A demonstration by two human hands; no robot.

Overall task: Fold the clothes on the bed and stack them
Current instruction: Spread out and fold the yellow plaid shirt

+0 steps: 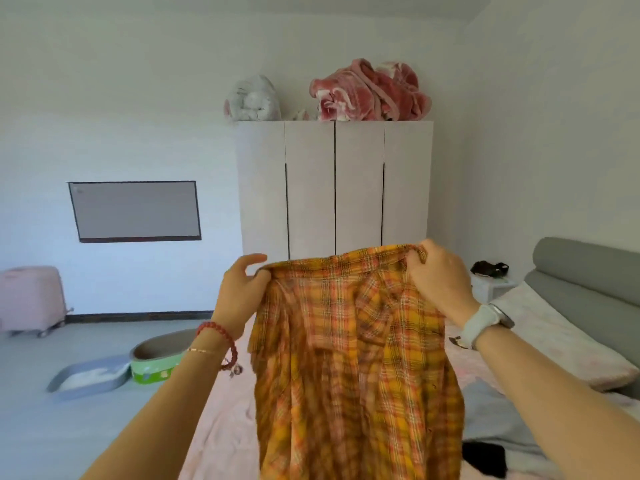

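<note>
Our left hand [242,292] pinches the left top corner of the plaid shirt [353,368], thumb raised above the cloth and fingers tucked behind its edge. The shirt is our landmark: it hangs full length in the air between both hands, above the pink-sheeted bed [221,434], its top edge stretched roughly level and its lower part falling in loose folds toward us. Our right hand [440,275], at the shirt's right top corner, has its fingers curled over the bunched edge and grips it firmly.

Right of the shirt and lower, on the bed, lie a grey garment [498,420] and a black item [485,457]; beyond them, a pillow [554,337] sits against the grey headboard.

We judge this to be the opening of the fold for this shirt: it is lifted and spread, not yet laid down. No folded stack is in view. The next move calls for lowering the shirt flat onto the bed on its left side, keeping both corners taut so the body lands smooth, then bringing the sides and sleeves inward.
</note>
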